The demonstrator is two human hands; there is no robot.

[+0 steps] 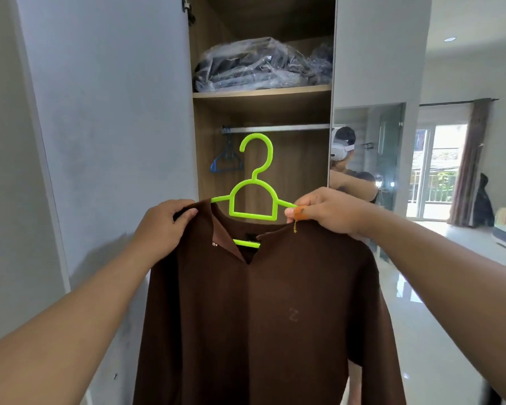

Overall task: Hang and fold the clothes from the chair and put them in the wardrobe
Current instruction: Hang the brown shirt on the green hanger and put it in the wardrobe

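A: Two hands hold one brown shirt [263,311] up in front of the open wardrobe [263,95], and the head camera is the only view. The left hand [161,226] grips the shirt's left shoulder, fingers curled over the cloth. The right hand [324,210] pinches the right shoulder together with the arm of the green hanger [253,197] under it.

B: Why hold it at both shoulders?

A: I'd say to keep the shirt spread on the hanger and level, so neither side slips off. The hanger's arms are inside the neck opening and its hook stands upright and free above the collar.

B: And where is it relative to the rail?

A: The hook is below the metal rail [278,128] and seems not yet on it. A blue hanger [227,163] already hangs at the rail's left end, so the free stretch is to the right of it.

B: What else is in there?

A: A shelf above the rail carries dark clothes in clear plastic bags [254,65]. The wardrobe door [108,112] stands open on the left, and a mirror [365,159] on the right shows the person wearing a headset.

B: Next move?

A: Probably lifting the hook over the rail; one hand may need to shift to the hook to steer it.
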